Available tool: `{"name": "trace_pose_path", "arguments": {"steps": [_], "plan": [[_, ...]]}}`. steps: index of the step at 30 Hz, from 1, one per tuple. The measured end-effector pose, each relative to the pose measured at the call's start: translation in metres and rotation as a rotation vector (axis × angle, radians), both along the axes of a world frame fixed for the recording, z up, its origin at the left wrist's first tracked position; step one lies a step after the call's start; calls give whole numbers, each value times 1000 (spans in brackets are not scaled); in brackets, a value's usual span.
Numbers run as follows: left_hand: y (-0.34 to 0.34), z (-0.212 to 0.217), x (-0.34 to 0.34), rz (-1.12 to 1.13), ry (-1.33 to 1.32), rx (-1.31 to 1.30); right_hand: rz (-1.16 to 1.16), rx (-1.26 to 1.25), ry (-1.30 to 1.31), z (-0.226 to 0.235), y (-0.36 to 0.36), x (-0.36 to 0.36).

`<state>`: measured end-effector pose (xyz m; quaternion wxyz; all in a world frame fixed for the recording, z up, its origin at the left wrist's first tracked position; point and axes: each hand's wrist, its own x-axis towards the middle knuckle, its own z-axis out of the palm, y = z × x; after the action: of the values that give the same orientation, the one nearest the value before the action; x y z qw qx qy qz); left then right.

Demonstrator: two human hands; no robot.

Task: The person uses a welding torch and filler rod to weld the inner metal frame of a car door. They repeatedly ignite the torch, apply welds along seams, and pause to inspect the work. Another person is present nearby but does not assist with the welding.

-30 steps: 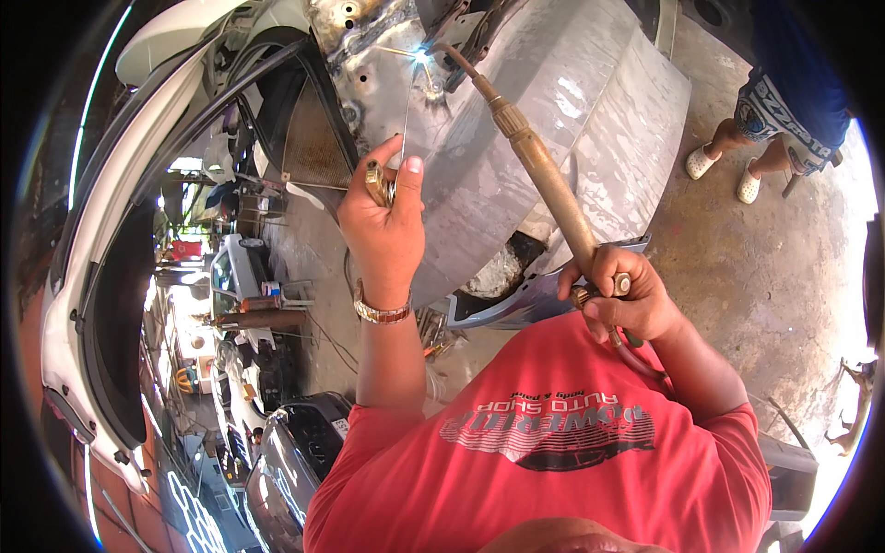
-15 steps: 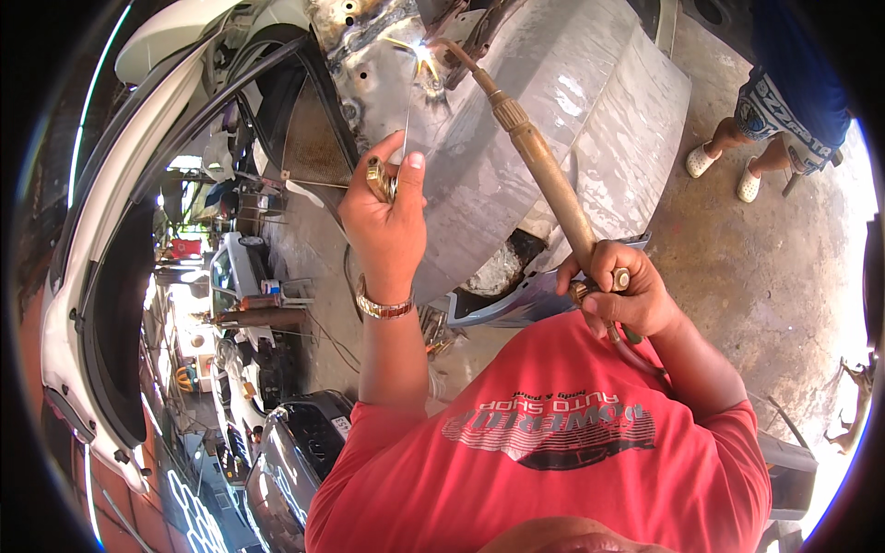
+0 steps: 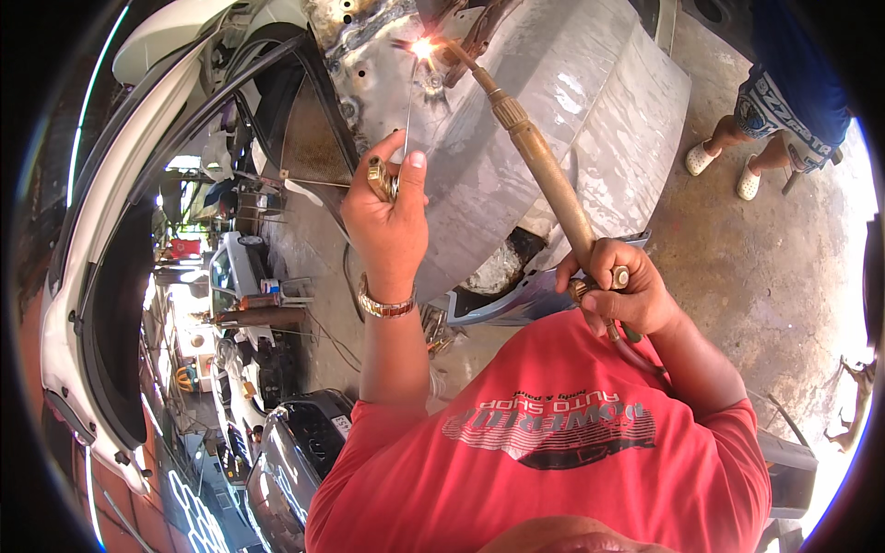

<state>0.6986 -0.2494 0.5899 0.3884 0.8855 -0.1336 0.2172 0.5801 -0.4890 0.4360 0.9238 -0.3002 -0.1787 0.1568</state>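
My right hand (image 3: 627,288) is closed around the valve end of a brass gas welding torch (image 3: 551,180). The torch slants up and left, its curved tip beside a bright glow (image 3: 423,48) on a bare metal panel (image 3: 378,78). Between the thumb and fingers of my left hand (image 3: 387,217), a thin filler rod (image 3: 408,115) stands nearly upright, its far end reaching the glow. A brass-coloured fitting (image 3: 380,178) also shows at my left fingers; how it is held is partly hidden. The panel has scorched patches and small round holes.
A grey car body panel (image 3: 590,101) spreads right of the torch. Left is an open white car door frame (image 3: 69,304). Another person (image 3: 797,101) in blue stands at the upper right on the concrete floor (image 3: 728,267). A dark car (image 3: 295,452) sits lower left.
The glow at the torch tip has turned from yellow-white with spread flames to a rounder, orange-pink flare. Both hands hold nearly the same place.
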Motion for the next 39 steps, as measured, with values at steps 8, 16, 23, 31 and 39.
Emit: {"name": "trace_pose_path", "arguments": {"steps": [8, 16, 23, 31, 39], "plan": [[-2, 1, 0, 12, 18, -1, -9, 12, -5, -3, 3, 0], [-2, 0, 2, -15, 28, -47, -23, 7, -18, -5, 4, 0], [1, 3, -2, 2, 49, -25, -2, 7, 10, 2, 3, -7], [-3, 3, 0, -3, 54, -73, -5, 1, 5, 0, 3, -2], [-4, 2, 0, -3, 52, -94, -6, -15, -1, -2, 0, 0]]}}
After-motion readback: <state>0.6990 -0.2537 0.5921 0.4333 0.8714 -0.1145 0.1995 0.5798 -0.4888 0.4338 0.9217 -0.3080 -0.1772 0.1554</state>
